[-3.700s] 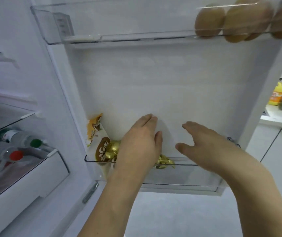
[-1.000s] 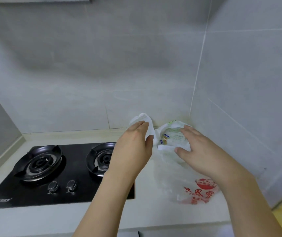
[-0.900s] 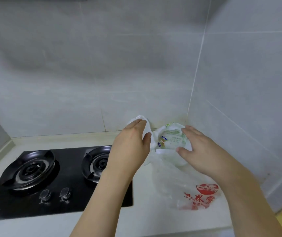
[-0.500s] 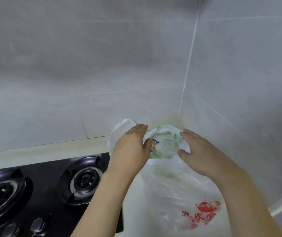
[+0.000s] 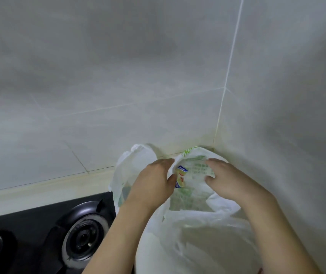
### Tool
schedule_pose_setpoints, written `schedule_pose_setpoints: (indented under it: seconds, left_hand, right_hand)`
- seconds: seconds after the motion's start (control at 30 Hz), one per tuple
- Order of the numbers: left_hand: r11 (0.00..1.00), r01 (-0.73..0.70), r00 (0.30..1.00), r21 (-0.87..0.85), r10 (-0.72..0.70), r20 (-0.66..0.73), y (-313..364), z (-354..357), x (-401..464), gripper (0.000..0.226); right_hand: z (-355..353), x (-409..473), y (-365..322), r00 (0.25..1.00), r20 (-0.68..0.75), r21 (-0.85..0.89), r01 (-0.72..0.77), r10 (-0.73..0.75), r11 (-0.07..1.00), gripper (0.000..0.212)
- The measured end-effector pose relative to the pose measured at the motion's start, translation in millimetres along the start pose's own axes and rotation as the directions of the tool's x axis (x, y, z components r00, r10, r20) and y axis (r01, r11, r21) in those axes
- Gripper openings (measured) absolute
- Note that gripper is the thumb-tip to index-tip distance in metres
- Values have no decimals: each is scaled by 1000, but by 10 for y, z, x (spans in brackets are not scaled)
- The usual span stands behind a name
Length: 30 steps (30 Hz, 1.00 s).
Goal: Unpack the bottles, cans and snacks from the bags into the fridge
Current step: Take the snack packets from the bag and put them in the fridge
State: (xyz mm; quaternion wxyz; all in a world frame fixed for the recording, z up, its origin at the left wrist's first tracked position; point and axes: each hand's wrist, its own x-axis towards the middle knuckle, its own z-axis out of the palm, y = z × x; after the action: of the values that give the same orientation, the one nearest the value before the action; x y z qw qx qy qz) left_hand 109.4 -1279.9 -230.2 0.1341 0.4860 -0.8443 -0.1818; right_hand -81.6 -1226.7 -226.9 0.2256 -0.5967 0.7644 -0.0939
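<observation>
A thin white plastic bag [image 5: 199,232] stands on the counter in the corner of the tiled walls. My left hand [image 5: 152,180] grips the left side of its mouth, with the thumb pressed on the plastic. Across the opening, my right hand [image 5: 231,182] grips the right rim, fingers curled over it. Between the two hands the mouth is spread apart. Inside, a small packet [image 5: 180,176] with a blue, yellow and red label shows against green-printed plastic. The rest of the bag's contents are hidden. The fridge is out of view.
A black gas hob [image 5: 39,224] lies left of the bag, its nearest burner [image 5: 83,236] close to my left forearm. Grey tiled walls [image 5: 158,76] meet in a corner just behind the bag. A pale counter strip [image 5: 49,188] runs along the back wall.
I turned from the fridge door to the counter. Over the last second the view closed in on the bag and both hands pulled its mouth wider, showing the packet inside.
</observation>
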Motion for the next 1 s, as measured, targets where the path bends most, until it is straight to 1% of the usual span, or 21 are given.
schedule_pose_setpoints:
  seconds: [0.23, 0.33, 0.47, 0.6, 0.7, 0.87, 0.93, 1.0]
  left_hand:
    - [998, 39, 973, 41, -47, 228, -387, 580, 690, 41]
    - [998, 19, 950, 67, -39, 309, -482, 842, 816, 40]
    - [992, 4, 892, 125, -60, 449, -637, 1100, 851, 45]
    - [986, 3, 834, 169, -95, 544, -765, 1217, 798, 42]
    - [981, -9, 807, 196, -108, 580, -805, 1256, 812, 42]
    - [987, -16, 813, 157, -78, 577, -742, 1340, 1095, 39]
    - [989, 11, 813, 147, -94, 574, -753, 1398, 1267, 38]
    - [985, 22, 810, 174, -119, 574, -812, 1428, 1427, 41]
  right_hand:
    - [388, 801, 376, 990, 92, -6, -105, 105, 994, 40]
    - [613, 993, 481, 982, 151, 25, -122, 117, 992, 40]
    - [865, 1142, 600, 971, 200, 72, -149, 132, 986, 41]
    - [1089, 1227, 670, 955, 262, 65, -160, 137, 985, 42]
    - [1209, 1270, 678, 955, 270, 77, -152, 126, 985, 42]
    - [1356, 1373, 710, 942, 316, 51, -135, 113, 989, 38]
    - [1431, 1428, 711, 932, 346, 35, -129, 109, 991, 32]
    - [1493, 1482, 706, 921, 375, 18, -121, 105, 993, 28]
